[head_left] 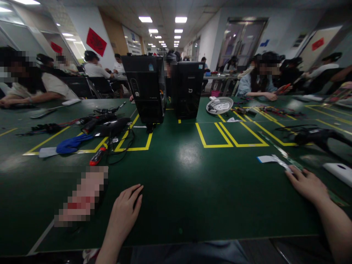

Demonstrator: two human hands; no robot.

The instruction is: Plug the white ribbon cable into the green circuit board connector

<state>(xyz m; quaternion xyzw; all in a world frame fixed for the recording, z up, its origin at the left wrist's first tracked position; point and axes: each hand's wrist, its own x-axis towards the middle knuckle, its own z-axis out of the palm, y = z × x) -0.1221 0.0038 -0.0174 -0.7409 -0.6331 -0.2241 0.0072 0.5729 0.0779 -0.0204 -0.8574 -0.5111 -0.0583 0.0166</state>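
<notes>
My left hand (127,207) rests on the green tabletop (187,205) near its front edge, palm down, with fingers stretched out and nothing in them. On the right, my right hand (308,184) lies palm down, its fingers outstretched over a long narrow green strip (277,147) that looks like a circuit board. Its fingertips touch the near end of a white flat ribbon cable (267,159) with a blue tip. The hand hides part of the strip. Beyond it sits a white plastic piece (339,173).
Two black computer towers (145,88) stand at the middle back. At left lie a red-and-black screwdriver (97,157), a blue glove (70,145), black cables and a blurred-out item (85,194). A white basket (220,106) and black parts (316,135) are at right. People sit around.
</notes>
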